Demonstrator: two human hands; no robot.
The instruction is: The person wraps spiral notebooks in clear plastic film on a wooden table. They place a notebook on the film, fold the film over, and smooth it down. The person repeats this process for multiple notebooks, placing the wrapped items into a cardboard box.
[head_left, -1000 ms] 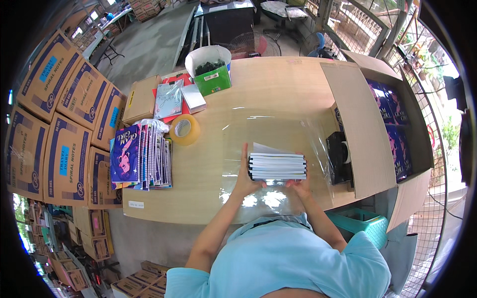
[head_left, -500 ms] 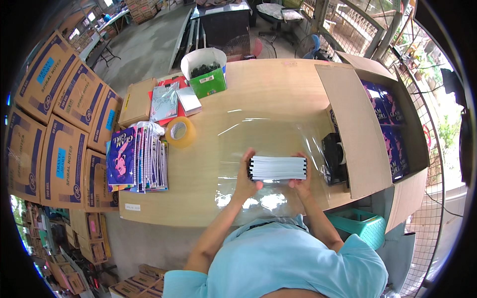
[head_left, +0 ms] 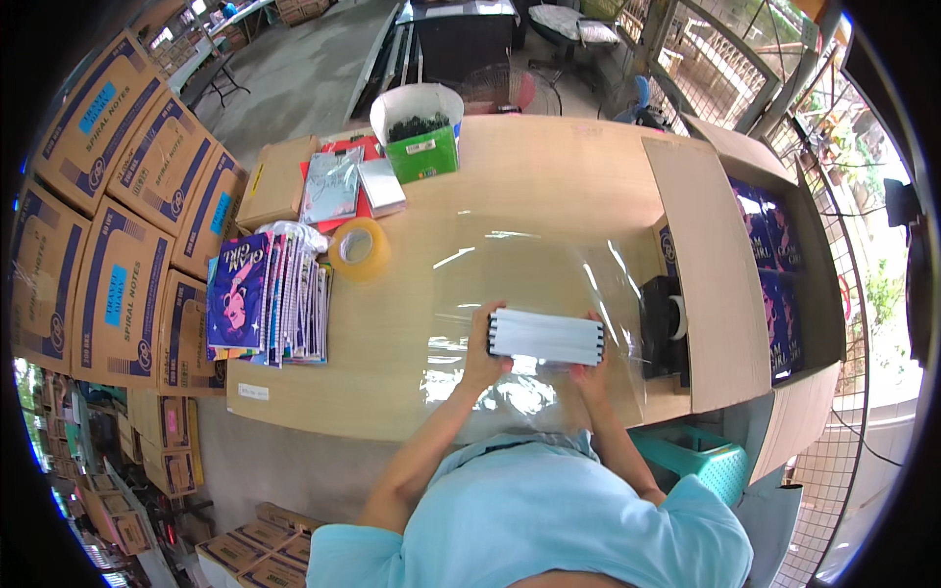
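Observation:
A stack of spiral notebooks [head_left: 545, 337] stands with its white page edges facing up and black coils at both ends. My left hand [head_left: 483, 355] is closed on the left end, and my right hand [head_left: 591, 376] grips the right end. The stack sits slightly askew, its right end lower in the view. Beneath it, a clear plastic sheet [head_left: 461, 318] with bright reflections lies on the wooden table [head_left: 549, 176]. The notebooks' covers are hidden.
On the left are upright notebooks [head_left: 237, 304], a tape roll [head_left: 380, 257] and stacked cartons [head_left: 127, 284]. Farther back stands a green-and-white box [head_left: 426, 159] of black pieces. An open carton [head_left: 711, 284] of purple notebooks and a black object [head_left: 657, 338] occupy the right side.
The notebook stack has turned slightly, its right end now lower than its left. Both hands keep their hold. The whole view has shifted a little.

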